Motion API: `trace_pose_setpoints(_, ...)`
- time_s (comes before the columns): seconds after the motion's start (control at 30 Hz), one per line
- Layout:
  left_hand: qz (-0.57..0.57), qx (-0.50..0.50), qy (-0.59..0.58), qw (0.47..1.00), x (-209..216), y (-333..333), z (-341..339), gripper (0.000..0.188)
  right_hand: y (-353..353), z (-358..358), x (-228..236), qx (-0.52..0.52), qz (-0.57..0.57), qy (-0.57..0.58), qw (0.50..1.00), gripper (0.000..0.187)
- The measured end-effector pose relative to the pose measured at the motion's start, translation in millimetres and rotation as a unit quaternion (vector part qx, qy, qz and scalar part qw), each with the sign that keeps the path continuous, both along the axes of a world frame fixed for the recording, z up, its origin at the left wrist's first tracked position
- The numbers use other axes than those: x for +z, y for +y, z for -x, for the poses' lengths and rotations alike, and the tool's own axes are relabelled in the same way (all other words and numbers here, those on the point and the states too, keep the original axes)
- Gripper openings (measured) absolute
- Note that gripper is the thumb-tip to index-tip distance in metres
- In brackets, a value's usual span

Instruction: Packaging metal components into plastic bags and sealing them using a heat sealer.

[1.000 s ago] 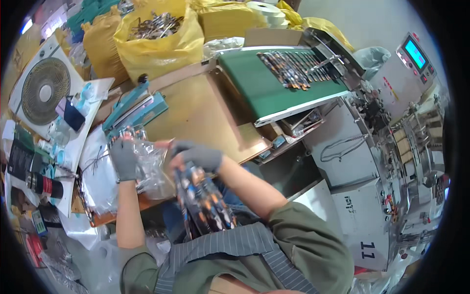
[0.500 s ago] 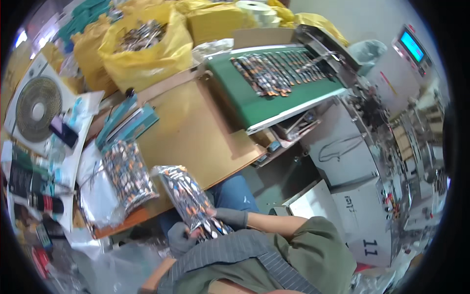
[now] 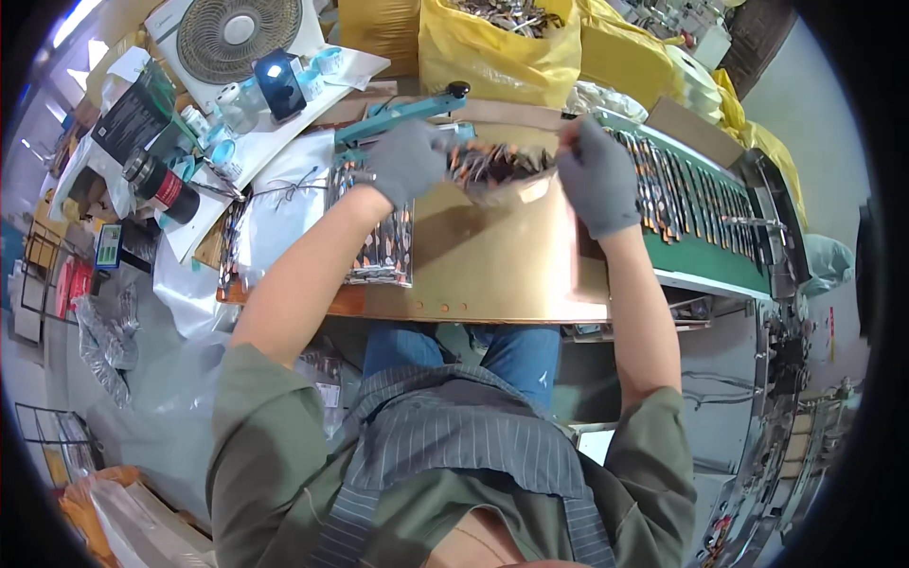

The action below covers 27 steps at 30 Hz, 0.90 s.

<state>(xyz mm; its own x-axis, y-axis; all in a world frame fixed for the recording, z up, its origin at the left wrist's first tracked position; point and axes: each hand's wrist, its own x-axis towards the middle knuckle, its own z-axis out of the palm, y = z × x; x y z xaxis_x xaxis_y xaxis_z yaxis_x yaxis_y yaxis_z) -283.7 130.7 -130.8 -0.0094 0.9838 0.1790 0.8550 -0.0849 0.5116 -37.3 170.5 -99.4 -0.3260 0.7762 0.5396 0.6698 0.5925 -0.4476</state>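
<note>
Both my hands wear grey gloves and hold one clear plastic bag (image 3: 499,168) filled with small dark and orange items, lifted over the brown worktable (image 3: 492,270). My left hand (image 3: 407,159) grips the bag's left end. My right hand (image 3: 598,175) grips its right end, next to the green conveyor belt (image 3: 710,241). Rows of the same small items (image 3: 682,189) lie on the belt. A flat packed bag (image 3: 381,248) of such items rests on the table under my left forearm.
Yellow sacks (image 3: 497,47) of parts stand behind the table. A teal heat sealer (image 3: 402,112) lies at the table's far edge. A fan (image 3: 237,33), bottles, a dark can (image 3: 161,185) and clear bags clutter the left. Grey machine housings (image 3: 757,379) stand on the right.
The view swung from looking down toward my lap to the table. The bag that my right hand held low near my lap is up over the table, gripped by both hands.
</note>
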Motion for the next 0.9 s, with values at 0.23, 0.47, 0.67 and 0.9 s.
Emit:
trace_pose_setpoints(0.23,0.099,-0.052,-0.178,0.978,22.9,1.4,-14.9,0.030,46.5,-25.9,-18.0,0.041,0.148,0.000,0.988,0.016)
trace_pose_setpoints(0.47,0.042,-0.094,-0.272,0.957,42.3,-13.8,-26.7,0.027,25.2,-34.0,9.8,0.092,0.226,0.120,0.962,0.028)
trace_pose_setpoints(0.67,0.075,-0.127,-0.352,0.924,81.4,-33.5,-39.3,0.029,14.5,4.1,-4.7,0.255,-0.131,-0.087,0.954,0.032)
trace_pose_setpoints(0.9,0.148,0.018,-0.356,0.922,-42.9,10.7,-15.0,0.045,90.6,72.1,-59.9,0.103,-0.055,-0.189,0.975,0.032)
